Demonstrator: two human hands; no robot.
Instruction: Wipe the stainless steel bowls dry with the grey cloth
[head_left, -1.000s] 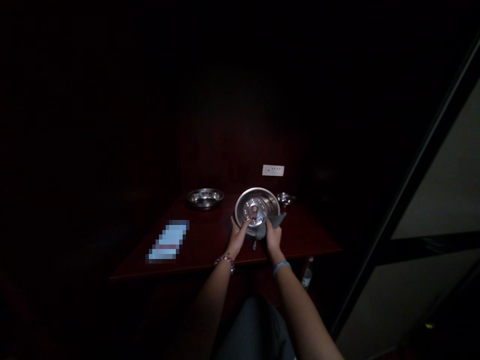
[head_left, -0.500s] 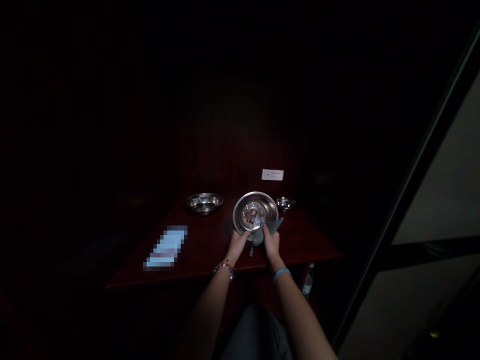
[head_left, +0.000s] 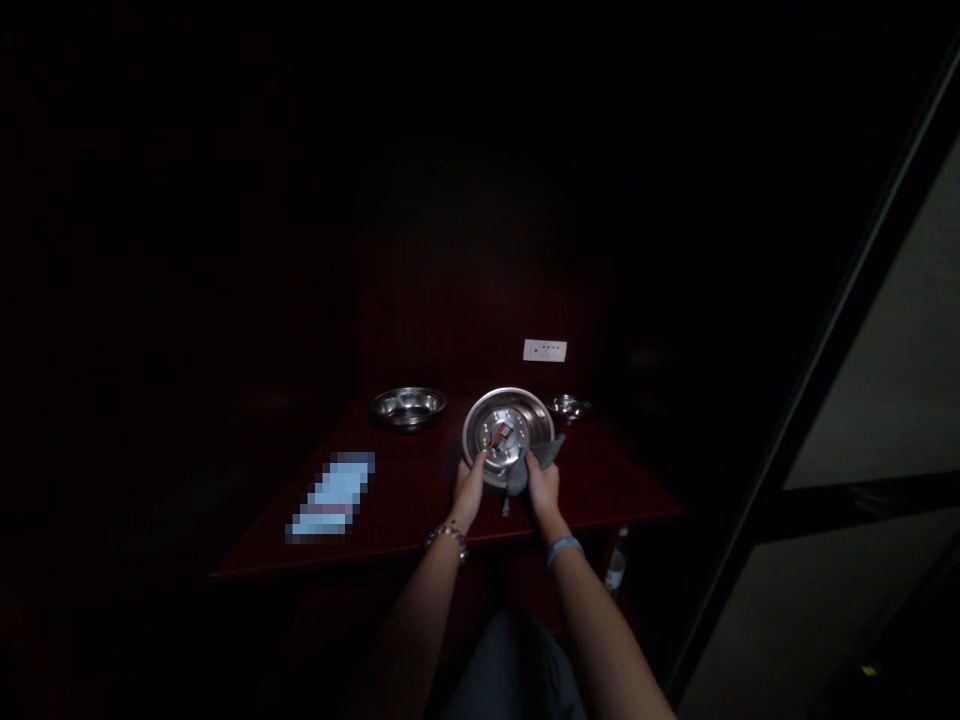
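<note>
A shiny steel bowl (head_left: 535,412) is held up over the dark red table, tilted so that its inside faces me. On its bottom shows a small red and dark label (head_left: 502,437). My left hand (head_left: 469,490) grips the near left rim, thumb inside and the other fingers hidden behind. At the near right rim, my right hand (head_left: 543,484) is closed on a grey cloth (head_left: 519,470), pressing it against the bowl. One corner of the cloth sticks out to the right, and a small tab hangs below.
The red table (head_left: 405,500) also bears a wide steel bowl (head_left: 409,408) at the back left and a smaller steel bowl (head_left: 571,408) at the back right. A blurred-out blue item (head_left: 334,497) lies left. A socket panel (head_left: 545,350) is on the back wall; a bottle (head_left: 616,562) stands below the right edge.
The bowl has turned anticlockwise, its label tilting over, and shifted slightly left and down. My left hand's grip has moved a little left along the rim. My right hand stays on the cloth.
</note>
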